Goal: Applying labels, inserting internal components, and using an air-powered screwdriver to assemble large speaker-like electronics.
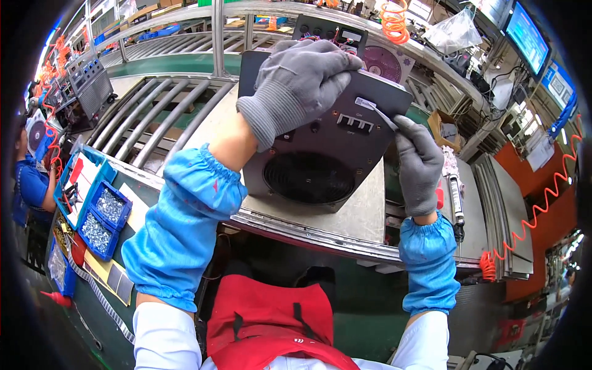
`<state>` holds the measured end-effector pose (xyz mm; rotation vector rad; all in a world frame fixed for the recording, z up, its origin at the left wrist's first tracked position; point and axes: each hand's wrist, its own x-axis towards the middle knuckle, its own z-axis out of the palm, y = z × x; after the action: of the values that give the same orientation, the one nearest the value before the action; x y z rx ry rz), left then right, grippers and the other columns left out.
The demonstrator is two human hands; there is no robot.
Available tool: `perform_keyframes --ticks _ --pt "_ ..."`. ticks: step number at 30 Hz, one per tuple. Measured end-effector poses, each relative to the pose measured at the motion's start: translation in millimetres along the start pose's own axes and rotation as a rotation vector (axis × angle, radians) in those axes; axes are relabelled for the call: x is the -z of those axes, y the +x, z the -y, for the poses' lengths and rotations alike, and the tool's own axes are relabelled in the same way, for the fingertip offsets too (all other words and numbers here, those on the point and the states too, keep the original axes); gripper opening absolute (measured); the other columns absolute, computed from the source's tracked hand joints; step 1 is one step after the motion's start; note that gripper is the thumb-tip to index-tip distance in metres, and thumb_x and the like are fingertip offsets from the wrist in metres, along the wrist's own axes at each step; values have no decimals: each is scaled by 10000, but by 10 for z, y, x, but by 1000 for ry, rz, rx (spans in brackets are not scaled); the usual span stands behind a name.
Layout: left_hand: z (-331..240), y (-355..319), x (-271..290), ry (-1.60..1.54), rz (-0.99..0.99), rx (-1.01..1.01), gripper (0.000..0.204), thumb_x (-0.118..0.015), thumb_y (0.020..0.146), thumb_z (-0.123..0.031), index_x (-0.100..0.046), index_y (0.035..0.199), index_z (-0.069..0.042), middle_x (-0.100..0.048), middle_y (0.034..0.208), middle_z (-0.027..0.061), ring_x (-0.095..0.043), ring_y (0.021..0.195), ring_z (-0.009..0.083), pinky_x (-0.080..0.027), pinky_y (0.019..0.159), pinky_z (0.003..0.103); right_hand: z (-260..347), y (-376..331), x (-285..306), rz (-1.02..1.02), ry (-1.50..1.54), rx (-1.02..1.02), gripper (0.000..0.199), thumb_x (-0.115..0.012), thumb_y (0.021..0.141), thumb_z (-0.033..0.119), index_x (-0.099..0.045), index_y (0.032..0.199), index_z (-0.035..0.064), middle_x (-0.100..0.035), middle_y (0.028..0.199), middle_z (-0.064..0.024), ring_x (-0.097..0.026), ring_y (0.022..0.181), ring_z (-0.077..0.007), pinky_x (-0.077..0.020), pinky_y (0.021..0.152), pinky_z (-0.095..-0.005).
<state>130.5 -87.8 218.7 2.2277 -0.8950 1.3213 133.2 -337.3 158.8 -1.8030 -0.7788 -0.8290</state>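
Observation:
A black metal machine housing (259, 166) stands tilted on the board in front of me. Its near face carries a round fan grille (310, 177) low down and a row of white breaker switches (355, 124) higher up. My left hand (303, 71), in a grey glove, is closed over the top edge of the housing, its fingertips partly hidden. At the right edge, my gloved right hand (420, 163) pinches the end of a narrow white label (383, 116). The label's other end touches the black face near the top right corner.
Steel rollers (161, 114) run left of the board. Blue bins of screws (102, 221) sit at the left beside a strip of labels (102, 296). A power screwdriver (456, 198) and stacked grey panels (502, 209) are at the right. Orange coiled hoses (394, 21) hang around; a co-worker (34, 182) is far left.

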Motion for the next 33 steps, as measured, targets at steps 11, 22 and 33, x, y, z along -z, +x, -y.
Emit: perform_keyframes --ticks 11,22,33 --pt "-69 -15 -50 74 -29 83 284 -676 816 -365 -728 1034 -191 -669 978 37 -618 988 257 -408 932 410 -1 20 -31 -9 -23 20 200 -615 880 -9 -683 1068 -13 -673 952 -110 -634 912 -178 -483 824 -280" --pt "-162 7 -118 296 -4 104 456 -735 745 -469 -678 1125 -224 -621 1002 45 -569 1041 262 -368 965 419 39 34 -36 -36 -113 27 191 -615 860 -14 -687 1037 -8 -680 938 -137 -654 900 -224 -496 809 -305" --pt "-291 -201 -209 396 -196 75 610 -727 709 -478 -597 1157 -84 -581 1059 104 -514 1120 305 -259 1086 487 537 -579 -4 -96 81 -366 242 -533 919 86 -629 1118 -12 -592 840 -28 -517 742 -92 -429 677 -238"
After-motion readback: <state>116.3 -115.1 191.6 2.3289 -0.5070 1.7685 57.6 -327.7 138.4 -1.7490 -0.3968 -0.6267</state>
